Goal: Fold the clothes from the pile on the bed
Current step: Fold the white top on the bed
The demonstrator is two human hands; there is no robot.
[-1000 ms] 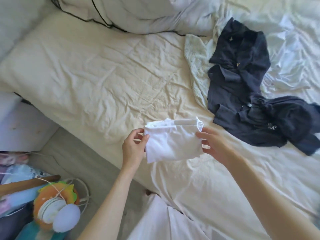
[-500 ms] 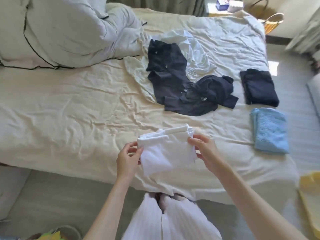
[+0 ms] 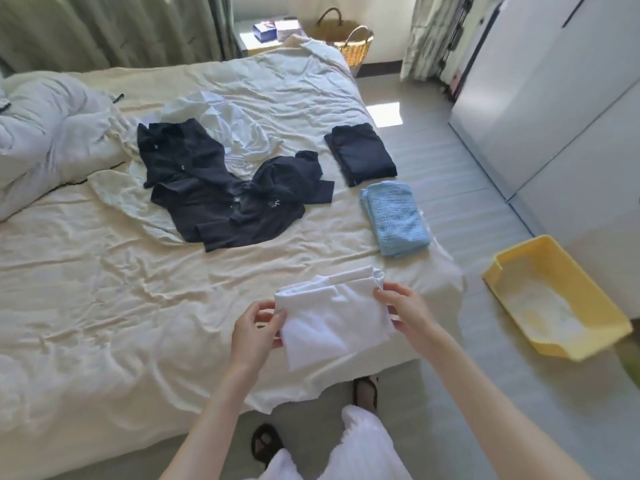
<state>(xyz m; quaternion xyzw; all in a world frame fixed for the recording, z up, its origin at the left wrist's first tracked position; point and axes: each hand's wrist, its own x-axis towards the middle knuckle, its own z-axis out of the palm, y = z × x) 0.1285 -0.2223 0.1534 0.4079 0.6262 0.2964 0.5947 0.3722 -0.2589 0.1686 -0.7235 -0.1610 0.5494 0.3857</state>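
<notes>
Got left hand (image 3: 256,327) and right hand (image 3: 403,308) pinching folded white garment (image 3: 329,320) by side edges, above bed (image 3: 104,306) near corner. Worry: loose pinch, layers slide, fold flops open before landing near blue stack (image 3: 394,220).

A yellow plastic tray (image 3: 554,299) lay on the grey floor (image 3: 450,188) to the right of the bed, holding something pale. A woven basket with handles (image 3: 346,38) stood beyond the bed's far corner, beside a low stand bearing a blue box (image 3: 265,30). Green curtains (image 3: 110,29) hung along the far wall; a patterned curtain (image 3: 429,32) hung at right. White wardrobe doors (image 3: 561,105) lined the right side. A rumpled white duvet (image 3: 48,140) was heaped at left.
</notes>
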